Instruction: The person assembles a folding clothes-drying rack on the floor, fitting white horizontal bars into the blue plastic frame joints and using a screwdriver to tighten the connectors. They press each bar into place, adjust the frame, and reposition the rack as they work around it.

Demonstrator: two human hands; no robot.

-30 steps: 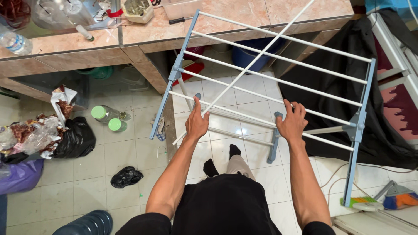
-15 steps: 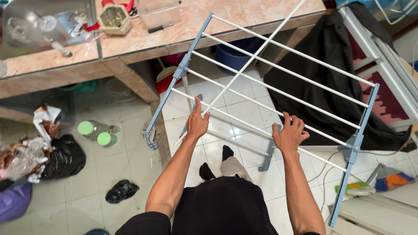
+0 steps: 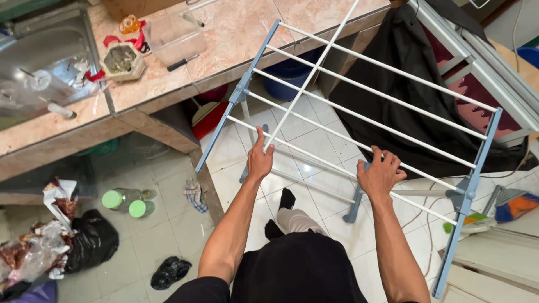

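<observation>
White tiled floor (image 3: 314,129) and long pinkish marble-look counter (image 3: 236,39), one drying rack (image 3: 370,120) with blue plastic side bars and five thin white rods held flat over the floor, left hand (image 3: 260,160) and right hand (image 3: 380,175) both curled around its nearest rod, two green-capped bottles (image 3: 126,202) on the floor.

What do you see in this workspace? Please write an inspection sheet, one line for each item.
Surface: white tiled floor.
Job's things: drying rack, blue frame, white rods, tilted.
Clutter: black bag, two green-capped bottles, cloth, dark rag.
Grips: left hand and right hand both on the nearest rod.
Cables: thin cords on floor at right.
Surroundings: stone counter, sink, black cloth.
</observation>
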